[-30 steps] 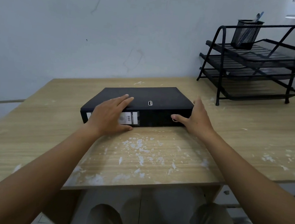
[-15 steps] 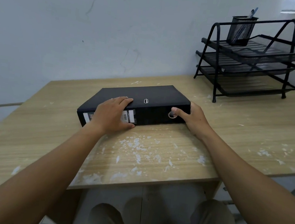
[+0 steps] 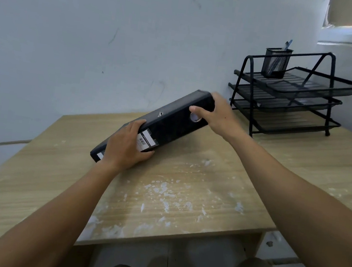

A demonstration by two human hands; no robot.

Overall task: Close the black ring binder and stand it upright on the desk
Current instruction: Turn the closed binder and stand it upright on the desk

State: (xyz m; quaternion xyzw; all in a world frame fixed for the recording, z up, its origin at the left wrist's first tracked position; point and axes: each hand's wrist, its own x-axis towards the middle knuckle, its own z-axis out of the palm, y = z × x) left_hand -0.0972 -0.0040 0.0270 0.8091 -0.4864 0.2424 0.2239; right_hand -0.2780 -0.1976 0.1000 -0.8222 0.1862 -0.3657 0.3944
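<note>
your left hand (image 3: 124, 149) is the nearer of the two, its grip clamped over the low end of the closed black ring binder (image 3: 160, 127), thumb under the white spine label (image 3: 146, 142) and fingers wrapped over the top edge. that low end sits on or just above the pale wooden desk (image 3: 174, 195), flecked with white paint; the hand hides the contact, so you cannot tell which. the binder's long axis climbs from that near-left corner up and away to the right, spine facing you. your right hand (image 3: 219, 116) holds the raised far end, thumb just above the metal finger ring (image 3: 195, 117), fingers curled behind and out of sight. to stand it upright, the raised end probably has to swing on over the low one, so the left hand looks like the pivot. behind, well apart, stands a black wire three-tier paper tray (image 3: 290, 98) with a black mesh pen cup (image 3: 275, 62) on top. its contents are too blurred to name.
</note>
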